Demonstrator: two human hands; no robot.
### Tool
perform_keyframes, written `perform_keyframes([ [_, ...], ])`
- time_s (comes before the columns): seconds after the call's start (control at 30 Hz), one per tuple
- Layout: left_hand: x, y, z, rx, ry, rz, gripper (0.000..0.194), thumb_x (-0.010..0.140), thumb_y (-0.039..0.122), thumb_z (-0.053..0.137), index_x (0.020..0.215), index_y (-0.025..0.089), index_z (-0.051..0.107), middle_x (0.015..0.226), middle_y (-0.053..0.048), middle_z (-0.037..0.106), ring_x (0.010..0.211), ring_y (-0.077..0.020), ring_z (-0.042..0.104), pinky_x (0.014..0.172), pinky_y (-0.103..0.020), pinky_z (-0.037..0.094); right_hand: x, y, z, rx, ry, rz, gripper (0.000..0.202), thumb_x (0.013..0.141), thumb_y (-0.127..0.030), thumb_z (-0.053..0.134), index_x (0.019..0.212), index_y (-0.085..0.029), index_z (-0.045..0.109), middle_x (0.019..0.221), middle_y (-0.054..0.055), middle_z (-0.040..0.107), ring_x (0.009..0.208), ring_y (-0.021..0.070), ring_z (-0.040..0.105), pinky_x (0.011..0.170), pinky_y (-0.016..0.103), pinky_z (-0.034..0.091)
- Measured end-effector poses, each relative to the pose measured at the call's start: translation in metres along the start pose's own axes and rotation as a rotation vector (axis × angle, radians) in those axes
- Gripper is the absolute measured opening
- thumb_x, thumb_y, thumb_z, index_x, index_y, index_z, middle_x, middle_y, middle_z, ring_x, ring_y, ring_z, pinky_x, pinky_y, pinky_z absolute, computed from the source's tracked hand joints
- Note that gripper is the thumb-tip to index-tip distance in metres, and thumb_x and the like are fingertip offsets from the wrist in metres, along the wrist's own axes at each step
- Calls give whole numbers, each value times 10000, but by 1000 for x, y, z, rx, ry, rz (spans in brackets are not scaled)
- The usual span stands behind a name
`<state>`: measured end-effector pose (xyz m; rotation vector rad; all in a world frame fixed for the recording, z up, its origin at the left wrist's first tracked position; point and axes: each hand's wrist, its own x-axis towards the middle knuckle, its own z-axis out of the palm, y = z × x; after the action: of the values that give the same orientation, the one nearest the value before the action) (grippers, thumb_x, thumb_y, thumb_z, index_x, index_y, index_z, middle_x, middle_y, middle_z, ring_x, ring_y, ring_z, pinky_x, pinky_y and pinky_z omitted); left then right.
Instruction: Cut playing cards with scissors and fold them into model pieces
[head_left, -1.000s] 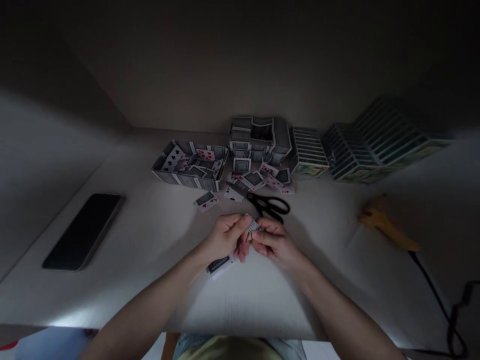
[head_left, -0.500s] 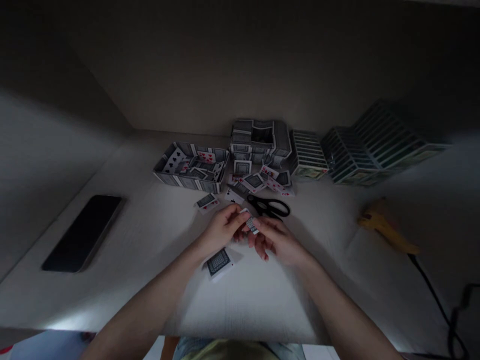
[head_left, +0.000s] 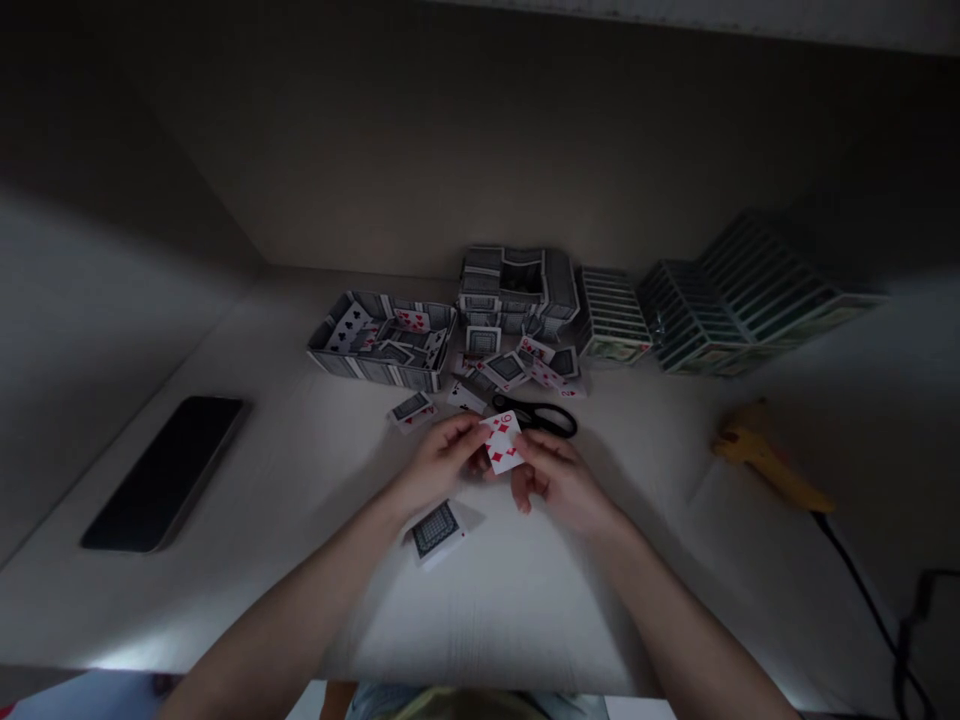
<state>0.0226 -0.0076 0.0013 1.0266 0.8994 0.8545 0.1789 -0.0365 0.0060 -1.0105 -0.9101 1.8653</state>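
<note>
A playing card (head_left: 502, 444) with red diamonds faces up between my two hands, above the white table. My left hand (head_left: 444, 460) pinches its left edge, and the fingers of my right hand (head_left: 556, 474) grip its right edge. Just beyond them lie black-handled scissors (head_left: 541, 414), their blades partly over loose cards. Close to my left wrist rests a small stack of playing cards (head_left: 436, 532), patterned back up. Two more cards (head_left: 411, 408) lie beyond my left hand.
Behind are an open box made of cards (head_left: 375, 367) holding loose cards, a larger card-covered structure (head_left: 559, 290) and slatted stepped pieces (head_left: 697, 320). A phone (head_left: 165, 472) lies left. A yellow glue gun (head_left: 776, 462) with a black cord lies right.
The card in my hands has turned: its patterned back showed before, held narrow, and now its diamond face shows. My hands stay in nearly the same place.
</note>
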Motion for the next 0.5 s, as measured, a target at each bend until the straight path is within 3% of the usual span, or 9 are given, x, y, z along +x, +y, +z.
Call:
perform_keyframes([
  [0.13,0,-4,2,-70,12,-110,319,721,439,593,756,123,565,548,4,563,459,-70,473,447,-191,364,0,-1,0,-28,4,9,344,748,-484,563,786,-143,579,673,48,672,382,87,522,382,212,411],
  [0.37,1,-2,0,74,2,-47,307,727,424,591,672,128,533,532,11,550,459,-71,494,435,-187,374,4,8,2,-275,235,-106,347,733,-515,561,664,-177,529,534,5,625,351,95,508,369,217,392],
  [0.5,2,-1,-4,78,-6,-75,289,720,415,592,732,131,542,568,-3,579,471,-97,545,408,-192,402,1,9,-2,-488,347,-274,305,804,-467,493,675,-198,556,553,18,617,377,115,509,388,247,401],
])
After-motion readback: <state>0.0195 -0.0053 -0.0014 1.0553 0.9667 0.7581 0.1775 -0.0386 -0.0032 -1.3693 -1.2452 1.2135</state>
